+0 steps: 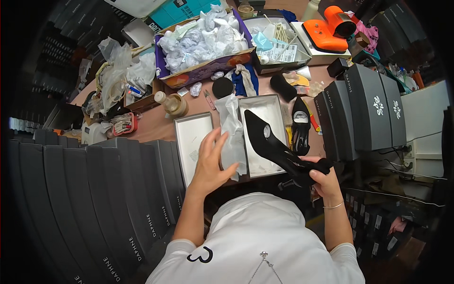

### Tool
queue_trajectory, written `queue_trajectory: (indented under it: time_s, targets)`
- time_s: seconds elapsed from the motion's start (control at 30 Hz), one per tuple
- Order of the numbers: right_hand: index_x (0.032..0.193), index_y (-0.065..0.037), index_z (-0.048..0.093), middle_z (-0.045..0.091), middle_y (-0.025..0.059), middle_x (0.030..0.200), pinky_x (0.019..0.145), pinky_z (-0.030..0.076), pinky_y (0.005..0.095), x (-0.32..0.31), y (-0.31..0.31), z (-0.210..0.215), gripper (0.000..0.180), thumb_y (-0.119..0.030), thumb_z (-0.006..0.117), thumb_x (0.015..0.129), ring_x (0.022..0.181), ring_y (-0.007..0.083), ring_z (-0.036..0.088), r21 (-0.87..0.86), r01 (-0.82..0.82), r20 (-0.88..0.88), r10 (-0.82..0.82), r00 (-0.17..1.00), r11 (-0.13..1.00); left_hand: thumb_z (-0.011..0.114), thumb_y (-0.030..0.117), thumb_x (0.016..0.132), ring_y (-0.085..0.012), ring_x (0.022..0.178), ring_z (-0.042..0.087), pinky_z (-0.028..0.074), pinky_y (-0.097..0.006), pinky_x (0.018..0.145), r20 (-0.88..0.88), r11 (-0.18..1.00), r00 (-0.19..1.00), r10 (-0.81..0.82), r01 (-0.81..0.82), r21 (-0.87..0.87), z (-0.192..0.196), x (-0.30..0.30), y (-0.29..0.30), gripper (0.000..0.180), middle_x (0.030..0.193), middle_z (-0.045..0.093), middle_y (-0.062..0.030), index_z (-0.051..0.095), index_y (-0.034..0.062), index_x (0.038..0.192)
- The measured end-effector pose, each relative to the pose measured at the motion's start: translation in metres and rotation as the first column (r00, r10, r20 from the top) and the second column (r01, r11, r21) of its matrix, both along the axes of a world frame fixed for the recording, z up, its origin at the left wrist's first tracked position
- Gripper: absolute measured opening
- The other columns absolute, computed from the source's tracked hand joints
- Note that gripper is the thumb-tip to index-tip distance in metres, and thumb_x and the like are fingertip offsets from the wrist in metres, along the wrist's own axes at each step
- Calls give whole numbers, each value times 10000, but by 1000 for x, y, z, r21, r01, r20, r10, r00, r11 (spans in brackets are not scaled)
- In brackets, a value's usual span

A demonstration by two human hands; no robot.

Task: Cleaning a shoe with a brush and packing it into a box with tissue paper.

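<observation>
My right hand (326, 181) grips a black pointed shoe (276, 156) by its heel end. The shoe's toe reaches up and left over an open grey shoebox (279, 106) lined with white paper. Fingers spread, my left hand (210, 163) is over the edge of a sheet of white tissue paper (231, 125) along the box's left side; whether it touches the paper is unclear. Left of that lies the box lid (195, 137), white inside. A second black shoe (301, 125), with a wad of pale paper inside, rests to the right of the box.
Stacks of dark shoeboxes (109, 184) rise at the left, and more shoeboxes (369, 113) stand at the right. Behind are a carton (203, 73) of crumpled paper, a bottle (172, 104), snips (209, 99), a black sponge-like block (283, 87) and an orange device (326, 35).
</observation>
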State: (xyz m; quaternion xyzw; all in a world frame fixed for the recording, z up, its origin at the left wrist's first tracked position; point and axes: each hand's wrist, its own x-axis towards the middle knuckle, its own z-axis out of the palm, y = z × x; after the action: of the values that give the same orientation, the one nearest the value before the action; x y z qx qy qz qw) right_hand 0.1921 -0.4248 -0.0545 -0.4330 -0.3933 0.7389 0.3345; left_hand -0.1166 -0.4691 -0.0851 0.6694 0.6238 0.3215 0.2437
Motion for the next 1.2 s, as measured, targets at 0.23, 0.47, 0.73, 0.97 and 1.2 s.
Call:
queue_trajectory:
  time_s: [0.23,0.47,0.73,0.97,1.2]
  targets:
    - [1030,2,559,630,205,1064,800,557,484,21,-32,-28,309,-189,649,806,954,311,648,-219,72,-241,-125,962,973,630,25,800,-313,1217,497,384,-342,1012,433,773,644,631,-469,-428,-164,47,-86,654,1295,495,-244,354,-23,1391]
    - [1012,123,653,621,280,1129,858,513,377,18,-51,37,454,-260,633,771,970,287,643,-14,-161,-134,158,978,987,641,-29,776,-99,699,561,454,-225,645,692,884,611,385,-458,-87,-69,28,33,352,805,587,-14,529,8,1107]
    - [1151,120,595,680,191,1026,867,518,297,-17,-65,62,433,-168,614,829,943,204,657,67,-129,-98,135,986,989,647,-68,753,-86,739,565,463,-226,669,652,878,660,372,-478,-17,-11,-7,22,193,814,597,-18,604,3,927]
    - [1105,-4,569,648,103,1018,762,545,341,-69,-52,-28,309,-242,585,909,871,173,642,-227,242,-163,-282,946,943,648,-26,702,-214,666,566,469,-322,646,235,996,968,89,-89,-13,43,17,-12,192,744,571,-99,618,10,888]
    - [1184,-13,538,599,180,1156,748,600,439,-18,-60,-48,480,-421,466,941,1024,316,630,-642,172,-425,-534,731,747,589,-57,790,-151,785,633,501,-265,672,749,931,557,359,-156,-331,-51,-8,4,179,852,639,-59,609,31,945]
